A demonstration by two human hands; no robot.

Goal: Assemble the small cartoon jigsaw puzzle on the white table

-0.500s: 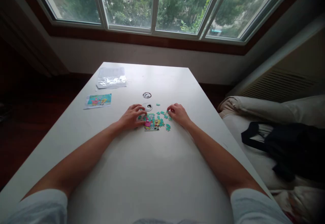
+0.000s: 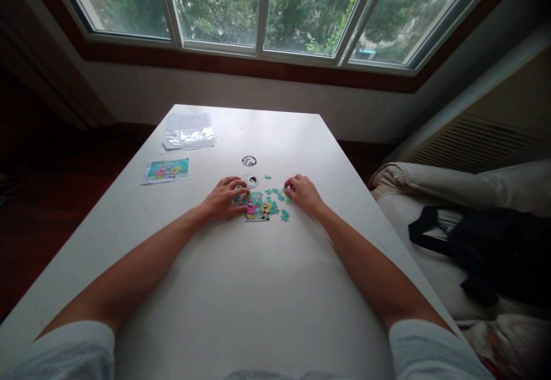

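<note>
A partly assembled jigsaw puzzle (image 2: 258, 210) with pink and yellow cartoon figures lies flat on the white table (image 2: 253, 282). My left hand (image 2: 224, 197) rests at its left side, thumb and fingers spread apart around that edge, with a few pieces partly hidden beneath them. Loose teal puzzle pieces (image 2: 284, 216) are scattered along the puzzle's right side. Among them, my right hand (image 2: 302, 192) has its fingertips pinched together at a small puzzle piece, mostly covered by the fingers.
Beyond the puzzle lie two round dark-and-white printed marks or discs (image 2: 248, 161). A picture card (image 2: 167, 170) and a clear plastic bag (image 2: 189, 132) are on the table's left. A pale sofa (image 2: 465, 185) with dark clothing (image 2: 495, 248) stands right of the table.
Both hands stay nearly where they were, with only a very slight shift of the fingers. The puzzle and loose pieces look the same.
</note>
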